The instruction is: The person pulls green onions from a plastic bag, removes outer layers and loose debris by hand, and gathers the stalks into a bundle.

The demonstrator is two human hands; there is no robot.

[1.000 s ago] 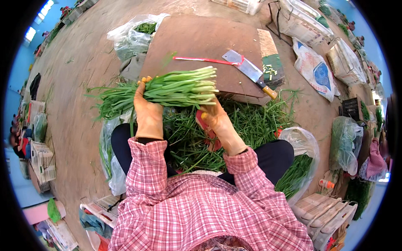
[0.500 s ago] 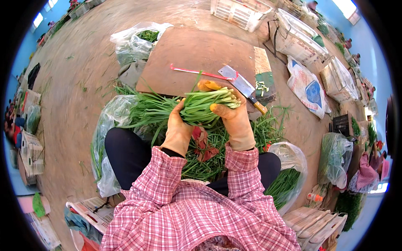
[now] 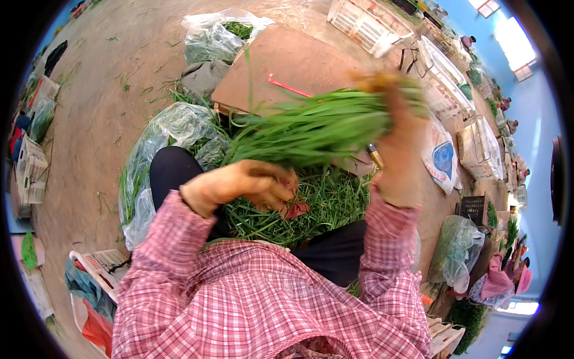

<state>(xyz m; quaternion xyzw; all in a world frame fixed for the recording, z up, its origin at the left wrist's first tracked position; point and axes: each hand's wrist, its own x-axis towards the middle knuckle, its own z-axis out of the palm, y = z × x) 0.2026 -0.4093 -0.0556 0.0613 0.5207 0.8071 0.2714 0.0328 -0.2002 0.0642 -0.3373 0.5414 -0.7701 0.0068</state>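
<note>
A bunch of garlic chives (image 3: 323, 122) is raised in front of me, its green leaves trailing left and blurred by motion. My right hand (image 3: 399, 128), in a tan work glove, is closed round the pale-stem end. Below the leaves, my left hand (image 3: 248, 184), gloved too, is off the bunch with its fingers loosely curved and apart. It hovers by a reddish scrap (image 3: 296, 209) on a heap of loose green leaves (image 3: 269, 221) between my knees. Behind the bunch shows a knife handle (image 3: 375, 155); the blade is hidden.
A brown board (image 3: 299, 54) lies ahead, a red strip (image 3: 290, 87) on it. Plastic bags of greens (image 3: 224, 36) stand beyond it and by my left knee. White crates (image 3: 368, 27) and a printed sack (image 3: 441, 158) line the right. Other people sit farther off.
My right hand has lifted the chives up and to the right. My left hand has let go of them and dropped lower left. The whole view has shifted and tilted.
</note>
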